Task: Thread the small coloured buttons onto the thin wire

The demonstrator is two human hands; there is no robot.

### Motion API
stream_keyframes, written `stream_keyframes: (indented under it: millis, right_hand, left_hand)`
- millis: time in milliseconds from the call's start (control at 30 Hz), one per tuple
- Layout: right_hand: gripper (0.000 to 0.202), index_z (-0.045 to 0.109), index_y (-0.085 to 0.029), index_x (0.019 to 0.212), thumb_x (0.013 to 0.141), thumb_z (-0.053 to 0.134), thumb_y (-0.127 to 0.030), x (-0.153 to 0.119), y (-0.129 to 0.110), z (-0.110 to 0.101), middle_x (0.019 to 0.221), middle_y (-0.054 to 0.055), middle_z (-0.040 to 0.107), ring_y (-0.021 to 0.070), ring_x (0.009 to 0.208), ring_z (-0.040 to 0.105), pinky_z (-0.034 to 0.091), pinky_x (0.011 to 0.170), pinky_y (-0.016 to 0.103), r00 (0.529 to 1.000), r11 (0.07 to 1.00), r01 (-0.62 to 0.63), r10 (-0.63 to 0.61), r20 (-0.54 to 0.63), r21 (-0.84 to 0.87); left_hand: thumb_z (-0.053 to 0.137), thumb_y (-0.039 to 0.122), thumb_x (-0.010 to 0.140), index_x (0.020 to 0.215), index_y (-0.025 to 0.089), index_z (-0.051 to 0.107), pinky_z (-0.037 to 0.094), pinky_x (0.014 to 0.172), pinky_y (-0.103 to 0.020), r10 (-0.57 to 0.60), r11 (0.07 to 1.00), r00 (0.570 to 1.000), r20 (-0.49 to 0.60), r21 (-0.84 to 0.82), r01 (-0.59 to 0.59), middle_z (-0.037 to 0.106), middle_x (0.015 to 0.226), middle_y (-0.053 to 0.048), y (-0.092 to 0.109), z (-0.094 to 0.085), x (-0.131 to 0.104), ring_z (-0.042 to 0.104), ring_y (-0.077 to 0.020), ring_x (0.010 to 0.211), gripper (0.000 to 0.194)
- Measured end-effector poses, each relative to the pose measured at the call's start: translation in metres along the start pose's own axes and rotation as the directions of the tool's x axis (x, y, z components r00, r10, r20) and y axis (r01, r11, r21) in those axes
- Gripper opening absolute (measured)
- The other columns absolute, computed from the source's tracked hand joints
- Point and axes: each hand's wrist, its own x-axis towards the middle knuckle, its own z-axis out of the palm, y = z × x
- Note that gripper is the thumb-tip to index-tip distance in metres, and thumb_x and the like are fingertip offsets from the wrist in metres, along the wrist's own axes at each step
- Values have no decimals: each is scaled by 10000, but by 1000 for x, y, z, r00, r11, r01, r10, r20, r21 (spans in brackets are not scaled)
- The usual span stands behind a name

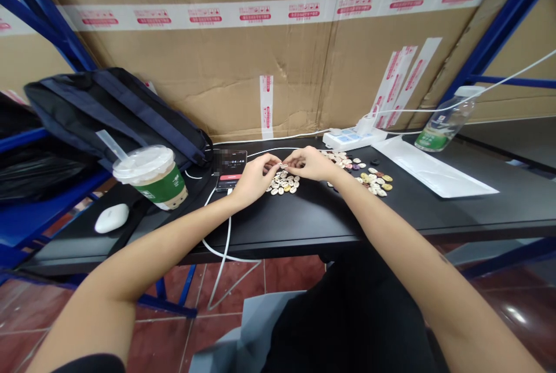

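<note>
Fingertips of my left hand (pixel 256 176) and my right hand (pixel 309 163) meet above the black tabletop, both pinched on one small pale button (pixel 284 167). Its face is too small to make out. Right below them lies a loose pile of cream oval buttons (pixel 282 183), with a few yellowish ones among them. Beyond my right wrist a second, mixed spread of buttons (pixel 373 179) in white, yellow, brown and dark purple is partly covered by my forearm. A phone (pixel 231 169) showing a running timer lies just left of my left hand.
To the left stand a lidded drink cup (pixel 161 183) with a straw, a white earbud case (pixel 112 218) and a dark backpack (pixel 125 112). A power strip (pixel 350 138), white pouch (pixel 438 167) and plastic bottle (pixel 445 121) lie right. White cables hang over the table edge (pixel 282 248).
</note>
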Motion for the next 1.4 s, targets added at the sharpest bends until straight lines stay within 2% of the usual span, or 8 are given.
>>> stream_keyframes:
  millis: [433,667,1000,1167,1300,1400]
  right_hand:
    - [281,772,-133,907,742,782,-360,-1,-3,2,850,99,779,198,761,734,598,732,309,995,987,-55,42,87,154]
    - [351,747,-125,900,762,763,-448,-1,-5,2,802,96,766,192,716,721,583,683,297,998,996,-31,26,54,86]
    - [324,747,-145,852,735,786,-445,-1,-3,2,771,76,762,175,668,700,564,658,287,998,999,-5,2,55,48]
    - [324,744,-135,854,742,782,-436,-1,-3,2,761,81,759,179,667,700,550,639,280,998,998,-10,7,56,58]
    - [339,738,-121,852,754,775,-443,-1,-4,3,759,90,754,176,664,693,545,634,277,999,998,-13,11,44,59]
    - [358,738,-122,857,752,775,-462,-1,-5,2,763,92,753,181,675,697,552,644,283,999,996,-22,19,38,86]
  left_hand:
    - [581,187,929,954,176,680,540,818,-289,-9,1000,999,37,-1,10,734,936,-37,1,-2,-1,685,-160,870,103]
    - [579,197,932,932,171,681,543,810,-298,-6,999,1000,22,33,5,728,906,-43,1,-2,0,680,-168,848,106]
    - [575,214,936,942,179,676,544,840,-315,-2,1000,1000,30,23,1,727,922,-43,1,-1,0,679,-172,858,107]
    - [585,221,933,940,179,697,539,863,-320,-12,999,996,85,35,9,735,923,-37,2,-3,-1,676,-171,850,120]
    - [595,235,929,917,182,723,540,868,-337,4,995,998,69,99,-11,735,942,-48,4,-5,0,670,-191,889,139]
    - [589,229,930,914,182,728,553,860,-337,-22,997,998,66,69,18,747,946,-49,5,-6,0,686,-191,880,147]
